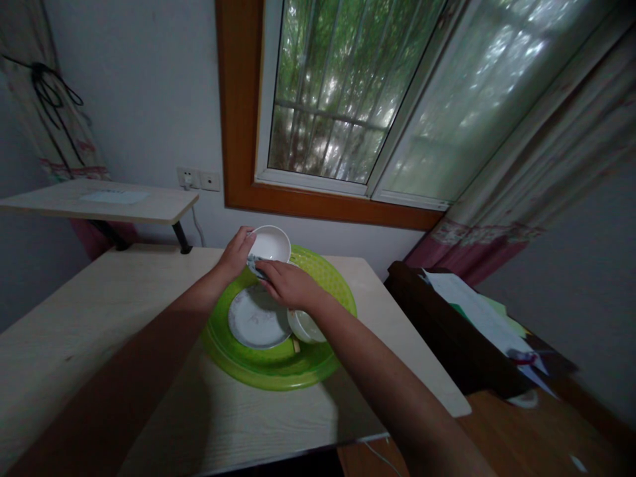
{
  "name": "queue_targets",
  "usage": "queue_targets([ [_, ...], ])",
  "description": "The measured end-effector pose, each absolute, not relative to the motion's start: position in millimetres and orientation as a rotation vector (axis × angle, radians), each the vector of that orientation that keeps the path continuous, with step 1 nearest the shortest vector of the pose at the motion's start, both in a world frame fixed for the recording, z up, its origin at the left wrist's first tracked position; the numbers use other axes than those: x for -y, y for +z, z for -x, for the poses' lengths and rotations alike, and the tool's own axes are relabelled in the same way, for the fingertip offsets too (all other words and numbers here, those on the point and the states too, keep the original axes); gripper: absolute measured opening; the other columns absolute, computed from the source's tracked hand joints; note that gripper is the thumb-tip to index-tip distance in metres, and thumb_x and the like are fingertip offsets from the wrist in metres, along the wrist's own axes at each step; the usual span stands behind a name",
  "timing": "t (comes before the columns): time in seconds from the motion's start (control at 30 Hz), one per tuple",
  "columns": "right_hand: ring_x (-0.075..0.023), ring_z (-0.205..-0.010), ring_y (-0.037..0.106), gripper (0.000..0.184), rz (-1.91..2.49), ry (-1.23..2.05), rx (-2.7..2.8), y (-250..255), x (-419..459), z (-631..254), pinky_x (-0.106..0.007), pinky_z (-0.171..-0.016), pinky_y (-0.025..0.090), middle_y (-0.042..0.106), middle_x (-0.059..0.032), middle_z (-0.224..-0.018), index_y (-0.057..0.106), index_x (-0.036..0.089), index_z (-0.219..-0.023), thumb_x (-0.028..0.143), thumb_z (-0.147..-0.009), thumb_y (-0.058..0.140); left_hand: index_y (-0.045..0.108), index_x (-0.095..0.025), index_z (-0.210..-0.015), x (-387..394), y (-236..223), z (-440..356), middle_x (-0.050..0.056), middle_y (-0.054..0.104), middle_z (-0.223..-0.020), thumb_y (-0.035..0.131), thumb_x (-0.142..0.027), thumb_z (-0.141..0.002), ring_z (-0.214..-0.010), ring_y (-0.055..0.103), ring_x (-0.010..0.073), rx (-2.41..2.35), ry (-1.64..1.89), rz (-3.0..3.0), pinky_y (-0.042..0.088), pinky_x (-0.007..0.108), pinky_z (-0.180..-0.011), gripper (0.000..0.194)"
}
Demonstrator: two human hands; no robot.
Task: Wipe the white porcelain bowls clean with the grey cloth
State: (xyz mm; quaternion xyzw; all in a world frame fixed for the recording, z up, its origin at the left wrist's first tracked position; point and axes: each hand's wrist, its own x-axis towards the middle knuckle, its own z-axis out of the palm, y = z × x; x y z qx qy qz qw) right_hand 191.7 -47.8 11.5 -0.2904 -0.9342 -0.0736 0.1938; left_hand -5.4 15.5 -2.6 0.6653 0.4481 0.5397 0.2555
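Note:
My left hand (pixel 236 253) grips a white bowl (pixel 274 242) by its left rim, tilted so that its inside faces me. My right hand (pixel 288 283) pinches a grey-blue patterned cloth (pixel 255 265) against the bowl's near rim. Below both hands stands a large green basin (pixel 278 382). In it lie a white plate (pixel 256 321) with a faint pattern and, partly hidden by my right forearm, another white bowl (pixel 307 328). The end of a small light-brown stick (pixel 297 345) shows between the plate and that bowl.
The basin rests on a pale wooden table (pixel 238 424). A raised shelf (pixel 104 205) on black legs stands at the table's left back. Wall sockets (pixel 199 179) and a window (pixel 342 93) are behind. To the right, a dark brown piece of furniture (pixel 447 334) bears papers (pixel 477 308).

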Motion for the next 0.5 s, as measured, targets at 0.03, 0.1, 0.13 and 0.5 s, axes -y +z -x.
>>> queue_targets([
  [0.03,-0.0234,-0.124,0.058,0.041,0.788,-0.172,2.620,12,48,-192,-0.038,-0.104,0.047,0.060,-0.0157,-0.137,0.045,0.014,-0.141,0.029,-0.103,0.042,0.056,-0.021,-0.114,-16,-3,5,0.006,0.061,-0.101,0.039,-0.055,-0.094,-0.095,0.055,0.0230,-1.209,1.464,-1.806,0.044,0.036,-0.088,0.043],
  [0.1,-0.0225,-0.124,0.057,0.038,0.748,-0.137,2.629,14,48,-191,-0.037,-0.103,0.047,0.059,-0.0149,-0.137,0.046,0.015,-0.138,0.023,-0.101,0.043,0.056,-0.022,-0.112,-17,-5,5,0.005,0.061,-0.099,0.038,-0.056,-0.094,-0.093,0.055,0.0224,-1.195,1.475,-1.792,0.044,0.035,-0.085,0.042],
  [0.13,-0.0222,-0.123,0.058,0.037,0.743,-0.141,2.635,16,48,-191,-0.036,-0.101,0.048,0.059,-0.0141,-0.137,0.048,0.015,-0.136,0.021,-0.100,0.044,0.056,-0.022,-0.111,-17,-5,5,0.005,0.060,-0.098,0.038,-0.057,-0.094,-0.092,0.055,0.0220,-1.188,1.487,-1.774,0.044,0.035,-0.084,0.042],
  [0.5,-0.0245,-0.111,0.056,0.017,0.872,-0.522,2.586,21,33,-206,-0.038,-0.094,0.044,0.068,-0.0097,-0.118,0.070,0.021,-0.112,0.025,-0.097,0.061,0.056,-0.022,-0.110,-17,-10,3,0.003,0.060,-0.093,0.039,-0.057,-0.095,-0.085,0.054,0.0195,-1.118,1.407,-1.815,0.044,0.032,-0.078,0.042],
])
